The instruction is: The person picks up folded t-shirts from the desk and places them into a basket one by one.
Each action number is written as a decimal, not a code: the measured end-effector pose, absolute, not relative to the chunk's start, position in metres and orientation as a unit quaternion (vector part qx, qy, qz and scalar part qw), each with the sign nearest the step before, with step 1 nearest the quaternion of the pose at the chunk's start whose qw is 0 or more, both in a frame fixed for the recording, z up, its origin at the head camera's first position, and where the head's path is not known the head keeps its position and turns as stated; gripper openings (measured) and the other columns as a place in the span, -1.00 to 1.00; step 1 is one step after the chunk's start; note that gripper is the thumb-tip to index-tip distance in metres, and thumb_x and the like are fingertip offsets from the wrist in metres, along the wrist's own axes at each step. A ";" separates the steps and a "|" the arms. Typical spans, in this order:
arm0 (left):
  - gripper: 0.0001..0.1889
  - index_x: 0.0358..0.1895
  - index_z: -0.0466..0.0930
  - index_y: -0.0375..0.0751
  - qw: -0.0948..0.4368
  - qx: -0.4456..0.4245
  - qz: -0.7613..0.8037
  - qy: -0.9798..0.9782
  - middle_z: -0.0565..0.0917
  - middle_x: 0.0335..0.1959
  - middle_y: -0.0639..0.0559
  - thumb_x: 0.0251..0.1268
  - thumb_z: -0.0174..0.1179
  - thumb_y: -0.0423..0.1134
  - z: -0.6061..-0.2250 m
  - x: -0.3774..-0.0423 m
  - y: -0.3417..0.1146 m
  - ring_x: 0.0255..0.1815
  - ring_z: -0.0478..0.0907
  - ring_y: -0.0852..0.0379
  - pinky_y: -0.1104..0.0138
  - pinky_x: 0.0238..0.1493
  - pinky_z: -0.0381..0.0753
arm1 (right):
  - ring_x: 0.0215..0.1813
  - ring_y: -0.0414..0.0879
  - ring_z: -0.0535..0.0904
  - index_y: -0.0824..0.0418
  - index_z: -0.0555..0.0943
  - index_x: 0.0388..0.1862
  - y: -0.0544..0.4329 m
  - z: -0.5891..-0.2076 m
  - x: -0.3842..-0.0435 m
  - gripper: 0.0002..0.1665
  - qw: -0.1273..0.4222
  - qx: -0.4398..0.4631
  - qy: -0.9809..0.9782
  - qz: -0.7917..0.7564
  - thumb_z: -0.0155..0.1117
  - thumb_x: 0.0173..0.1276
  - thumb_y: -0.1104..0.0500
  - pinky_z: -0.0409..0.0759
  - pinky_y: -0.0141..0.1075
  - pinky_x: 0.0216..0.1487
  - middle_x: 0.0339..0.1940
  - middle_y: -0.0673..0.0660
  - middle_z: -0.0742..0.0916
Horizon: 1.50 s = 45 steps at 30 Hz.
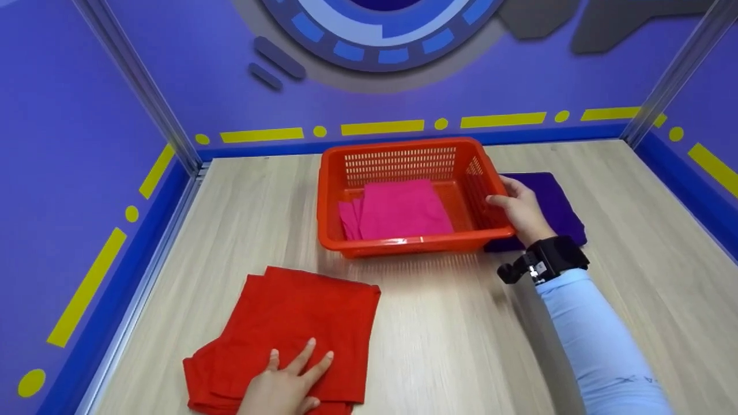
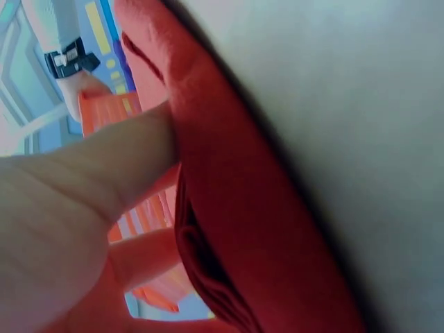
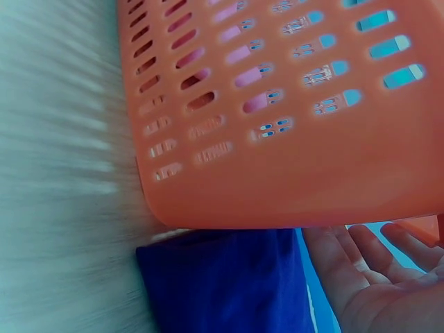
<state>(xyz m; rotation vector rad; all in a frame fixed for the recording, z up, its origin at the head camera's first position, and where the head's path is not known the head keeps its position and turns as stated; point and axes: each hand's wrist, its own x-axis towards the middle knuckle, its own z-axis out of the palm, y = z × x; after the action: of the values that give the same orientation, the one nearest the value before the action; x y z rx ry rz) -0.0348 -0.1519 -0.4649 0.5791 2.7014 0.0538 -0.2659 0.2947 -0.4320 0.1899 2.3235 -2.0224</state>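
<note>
A pale wood-grain desk (image 1: 444,334) carries a folded red cloth (image 1: 305,323) near its left edge and a folded purple cloth (image 1: 556,204) toward its back right corner. An orange basket (image 1: 375,242) sits near the back edge, touching the desk or just above it; which is unclear.

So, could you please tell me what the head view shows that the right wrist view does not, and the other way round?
Only the head view shows the left hand resting on the folded red cloth, and the light-blue sleeve on the right arm.
Only the right wrist view gives a close look from outside through the slotted wall of the orange basket.
Both show the basket, the pink cloth inside it, the right hand and the dark purple cloth.
</note>
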 end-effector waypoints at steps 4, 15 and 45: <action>-0.29 0.48 0.42 0.21 0.187 0.217 0.004 0.958 0.47 0.44 -0.08 0.24 0.36 0.13 -0.463 -0.038 -0.134 0.03 0.55 -0.60 0.10 -0.48 0.72 | 0.38 0.11 0.42 0.21 0.12 0.64 0.296 -0.432 -0.264 -0.23 0.025 0.068 0.750 -0.657 0.06 0.51 0.34 0.41 -0.03 0.43 0.52 0.28 0.39; -0.29 0.49 0.42 0.11 0.186 0.231 -0.018 0.955 0.47 0.42 -0.14 0.27 0.33 0.13 -0.462 -0.049 -0.087 -0.03 0.55 -0.64 0.05 -0.46 0.74 | 0.35 0.06 0.43 0.25 0.11 0.64 0.292 -0.431 -0.266 -0.21 0.020 0.057 0.756 -0.651 0.08 0.48 0.36 0.43 -0.05 0.41 0.50 0.29 0.40; -0.36 0.47 0.42 0.24 0.016 0.269 -0.219 0.938 0.59 0.31 -0.04 0.39 0.03 0.34 -0.468 -0.060 0.033 -0.23 0.73 -0.37 0.29 -0.73 0.57 | 0.31 0.14 0.45 0.26 0.09 0.64 0.292 -0.432 -0.267 -0.23 0.028 0.035 0.758 -0.651 0.01 0.49 0.38 0.47 -0.07 0.35 0.46 0.33 0.42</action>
<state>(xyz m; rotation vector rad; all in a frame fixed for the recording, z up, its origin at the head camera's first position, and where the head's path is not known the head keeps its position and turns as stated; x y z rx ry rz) -0.0598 0.0331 -0.4680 0.8352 2.9173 -0.6806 -0.2671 0.2921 -0.4324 0.1090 2.3387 -2.0103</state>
